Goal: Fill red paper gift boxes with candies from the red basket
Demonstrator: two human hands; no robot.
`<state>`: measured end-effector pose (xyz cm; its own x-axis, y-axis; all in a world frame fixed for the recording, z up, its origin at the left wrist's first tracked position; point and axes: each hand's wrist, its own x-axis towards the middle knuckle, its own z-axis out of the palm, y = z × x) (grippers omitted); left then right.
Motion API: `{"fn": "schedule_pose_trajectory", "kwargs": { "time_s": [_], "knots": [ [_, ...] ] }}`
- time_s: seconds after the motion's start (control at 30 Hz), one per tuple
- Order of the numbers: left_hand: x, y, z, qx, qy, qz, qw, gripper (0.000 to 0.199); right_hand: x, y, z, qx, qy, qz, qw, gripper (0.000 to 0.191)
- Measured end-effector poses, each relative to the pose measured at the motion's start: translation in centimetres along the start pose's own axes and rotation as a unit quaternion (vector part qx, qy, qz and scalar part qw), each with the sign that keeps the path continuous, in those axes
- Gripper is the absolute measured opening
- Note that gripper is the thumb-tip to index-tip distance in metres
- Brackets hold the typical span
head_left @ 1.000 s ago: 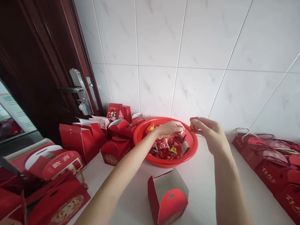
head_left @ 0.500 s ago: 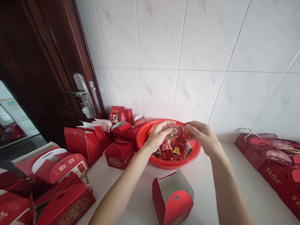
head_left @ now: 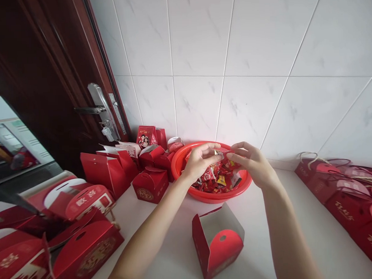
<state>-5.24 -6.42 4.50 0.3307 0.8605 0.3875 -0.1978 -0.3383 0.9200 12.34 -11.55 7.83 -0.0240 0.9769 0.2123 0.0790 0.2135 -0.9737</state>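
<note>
Over the red plastic basket (head_left: 220, 199), my left hand (head_left: 201, 160) pinches a small wrapped candy (head_left: 217, 154), mostly hidden by the fingers. My right hand (head_left: 253, 163) faces it from the other side, thumb and fingers curled at a red wrapped candy (head_left: 232, 161) with yellow print. Beneath both hands, the basket holds many candies in red, yellow and white wrappers (head_left: 221, 181). Nearer to me, between my forearms, stands a red gift box (head_left: 225, 252) with its top open and its grey inside showing.
Several red gift boxes (head_left: 86, 251) crowd the left side of the white tabletop (head_left: 168, 246). More small boxes (head_left: 151, 183) stand beside the basket. A row of red bags with cord handles (head_left: 341, 207) runs along the right. Behind are a tiled wall (head_left: 200, 106) and a dark door (head_left: 61, 70).
The view has shifted slightly, so the scene sits a little differently. My hands stay above the basket; the red candy between them has lowered and shows less.
</note>
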Motion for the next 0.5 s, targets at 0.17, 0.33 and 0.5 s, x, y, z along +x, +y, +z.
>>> {"fn": "schedule_pose_trajectory", "kwargs": {
  "time_s": [0.17,0.33,0.5],
  "knots": [
    [0.7,-0.8,-0.8,-0.028,-0.024,-0.031,0.999,0.042,0.4,0.4,0.0,-0.017,0.002,-0.002,1.000,0.037],
    [3.0,-2.5,-3.1,0.140,-0.044,-0.087,0.985,0.030,1.2,1.2,-0.4,-0.017,0.075,0.012,0.997,0.026],
    [4.1,-3.7,-4.2,0.391,-0.288,-0.172,0.857,0.018,1.5,1.7,-0.4,-0.013,0.065,0.039,0.997,0.025]
  ]
}}
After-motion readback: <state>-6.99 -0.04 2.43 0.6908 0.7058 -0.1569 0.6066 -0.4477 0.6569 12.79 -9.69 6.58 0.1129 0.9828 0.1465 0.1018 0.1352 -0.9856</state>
